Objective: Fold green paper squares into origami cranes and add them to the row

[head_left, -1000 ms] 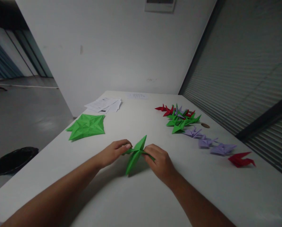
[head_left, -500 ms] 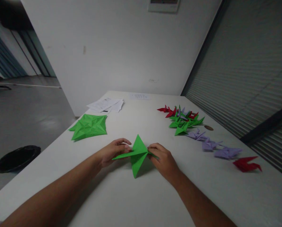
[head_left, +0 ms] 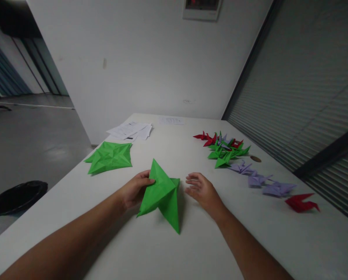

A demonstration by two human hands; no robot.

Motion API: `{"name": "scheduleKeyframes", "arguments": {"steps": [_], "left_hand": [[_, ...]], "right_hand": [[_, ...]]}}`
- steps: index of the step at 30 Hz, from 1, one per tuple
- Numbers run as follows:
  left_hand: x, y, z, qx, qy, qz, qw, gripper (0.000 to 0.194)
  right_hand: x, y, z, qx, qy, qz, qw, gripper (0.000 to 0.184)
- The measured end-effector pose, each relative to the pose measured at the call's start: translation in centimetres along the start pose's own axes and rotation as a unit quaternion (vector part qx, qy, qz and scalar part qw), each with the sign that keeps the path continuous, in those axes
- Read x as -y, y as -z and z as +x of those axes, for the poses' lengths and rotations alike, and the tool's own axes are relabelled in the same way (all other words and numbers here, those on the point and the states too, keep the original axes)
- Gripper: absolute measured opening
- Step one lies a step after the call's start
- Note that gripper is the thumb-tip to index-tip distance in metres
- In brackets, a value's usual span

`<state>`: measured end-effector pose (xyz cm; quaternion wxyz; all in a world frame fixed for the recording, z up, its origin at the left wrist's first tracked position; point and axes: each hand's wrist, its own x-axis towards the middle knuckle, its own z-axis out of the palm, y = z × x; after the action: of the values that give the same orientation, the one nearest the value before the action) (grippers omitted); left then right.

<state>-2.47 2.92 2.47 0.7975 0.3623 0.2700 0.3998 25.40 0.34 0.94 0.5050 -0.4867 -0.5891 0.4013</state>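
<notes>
A partly folded sheet of green origami paper (head_left: pixel 161 191), with pointed flaps spread in several directions, is held above the white table (head_left: pixel 139 256). My left hand (head_left: pixel 135 189) grips its left side, thumb on the front face and the other fingers mostly hidden behind. To the right of the paper, my right hand (head_left: pixel 202 190) is apart from it, fingers loosely curved and separated, with nothing in them.
Creased green sheets (head_left: pixel 111 156) lie at the left, with printed papers (head_left: pixel 130 130) behind them. Folded green, red and purple cranes (head_left: pixel 225 149) are heaped at the right; purple cranes (head_left: pixel 279 189) and a red crane (head_left: pixel 301 203) trail nearer. A black-lined bin (head_left: pixel 18 197) stands left of the table.
My right hand has let go of the green paper and moved slightly right. The paper has turned in my left hand, so a broad face now shows toward me.
</notes>
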Motion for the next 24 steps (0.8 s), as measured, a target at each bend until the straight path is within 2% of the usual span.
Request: {"name": "scheduleKeyframes", "arguments": {"steps": [2, 4, 9, 13, 17, 20, 22, 24], "left_hand": [[-0.1, -0.1, 0.0, 0.01, -0.029, -0.029, 0.999, 0.036], [0.0, -0.2, -0.1, 0.022, -0.044, -0.053, 0.997, 0.037], [0.6, -0.7, -0.4, 0.05, -0.043, -0.098, 0.993, 0.044], [0.7, -0.7, -0.3, 0.041, -0.041, -0.084, 0.995, 0.045], [0.6, -0.2, 0.0, -0.025, -0.049, -0.047, 0.997, 0.042], [0.4, -0.1, 0.1, -0.087, -0.05, -0.009, 0.995, 0.032], [0.4, -0.1, 0.1, -0.102, -0.051, 0.015, 0.993, 0.026], [0.5, -0.1, 0.1, -0.102, -0.059, 0.037, 0.992, 0.029]], "right_hand": [[-0.4, -0.2, 0.0, 0.021, -0.111, 0.155, 0.981, 0.053], [-0.4, -0.8, -0.3, 0.06, -0.175, 0.252, 0.95, 0.05], [0.5, -2.7, -0.8, 0.098, -0.213, 0.348, 0.908, 0.049], [0.7, -2.9, -0.6, 0.071, -0.157, 0.347, 0.922, 0.049], [0.5, -1.9, -0.1, 0.027, -0.126, 0.316, 0.94, 0.043], [0.2, -1.1, 0.2, -0.013, -0.121, 0.29, 0.949, 0.041], [0.0, -0.9, 0.3, -0.023, -0.115, 0.271, 0.955, 0.041], [-0.2, -0.8, 0.3, -0.023, -0.111, 0.254, 0.96, 0.042]]}}
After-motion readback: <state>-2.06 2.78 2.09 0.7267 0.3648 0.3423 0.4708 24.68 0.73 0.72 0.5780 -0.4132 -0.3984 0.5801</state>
